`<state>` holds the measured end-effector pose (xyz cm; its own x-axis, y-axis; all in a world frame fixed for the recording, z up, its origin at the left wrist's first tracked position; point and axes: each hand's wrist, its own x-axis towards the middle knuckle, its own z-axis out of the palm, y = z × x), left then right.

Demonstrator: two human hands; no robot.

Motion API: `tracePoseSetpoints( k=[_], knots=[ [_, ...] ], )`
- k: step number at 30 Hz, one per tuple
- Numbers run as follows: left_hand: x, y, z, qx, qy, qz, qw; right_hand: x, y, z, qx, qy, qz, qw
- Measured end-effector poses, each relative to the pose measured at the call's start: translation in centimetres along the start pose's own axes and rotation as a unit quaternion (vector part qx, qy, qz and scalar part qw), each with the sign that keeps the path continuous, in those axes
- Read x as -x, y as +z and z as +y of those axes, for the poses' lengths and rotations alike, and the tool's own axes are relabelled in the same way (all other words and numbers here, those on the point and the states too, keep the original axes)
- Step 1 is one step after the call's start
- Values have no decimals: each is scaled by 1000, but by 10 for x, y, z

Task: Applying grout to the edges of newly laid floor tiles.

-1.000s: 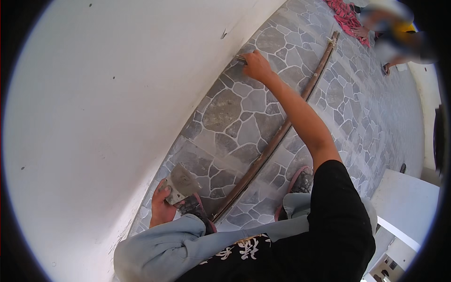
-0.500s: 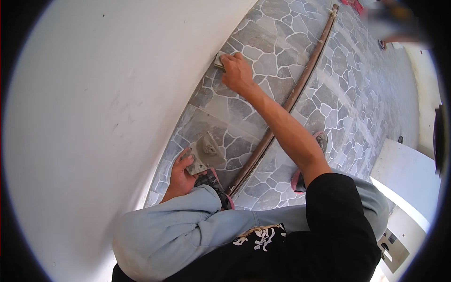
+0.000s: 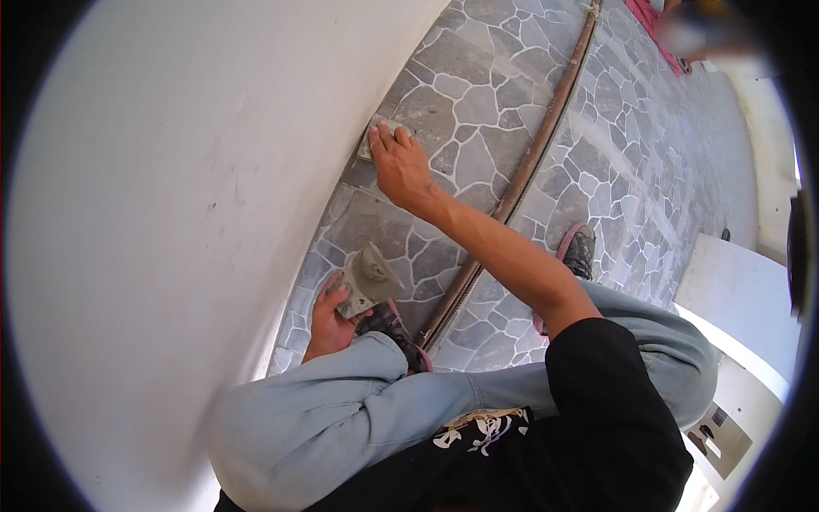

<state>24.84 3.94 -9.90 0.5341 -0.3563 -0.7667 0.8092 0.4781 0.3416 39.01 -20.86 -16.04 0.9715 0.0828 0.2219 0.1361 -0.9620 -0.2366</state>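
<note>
My left hand (image 3: 328, 314) is closed round the near edge of a grey, paste-smeared angular board (image 3: 358, 294), held low by my left shoe (image 3: 388, 324). A lump of wet grey mortar (image 3: 373, 271) sits on the board. My right hand (image 3: 403, 166) stretches forward to the foot of the white wall (image 3: 188, 188). Its fingers press on a thin flat grey pad (image 3: 367, 147) against the stone-patterned floor (image 3: 476, 107). The palm and fingers cover most of that pad, so its exact kind cannot be made out.
A long brown pole (image 3: 542, 141) lies across the floor under my right forearm, close to both shoes. At the far right are a pink cloth (image 3: 650, 21) and part of another person (image 3: 725, 30). A white low wall (image 3: 738, 290) stands to my right.
My right hand has slid back toward me along the foot of the wall with the flat pad. The left hand and its board have barely moved.
</note>
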Motion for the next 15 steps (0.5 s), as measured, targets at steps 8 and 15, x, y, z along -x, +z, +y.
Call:
tracePoseSetpoints(
  k=[8,15],
  knots=[
    [-19,7,-2,-4,-11,-93,996,-34,-61,101,-30,105,56,992],
    [-29,2,10,-24,-18,-74,997,-13,-58,5,-126,13,-131,983]
  ],
)
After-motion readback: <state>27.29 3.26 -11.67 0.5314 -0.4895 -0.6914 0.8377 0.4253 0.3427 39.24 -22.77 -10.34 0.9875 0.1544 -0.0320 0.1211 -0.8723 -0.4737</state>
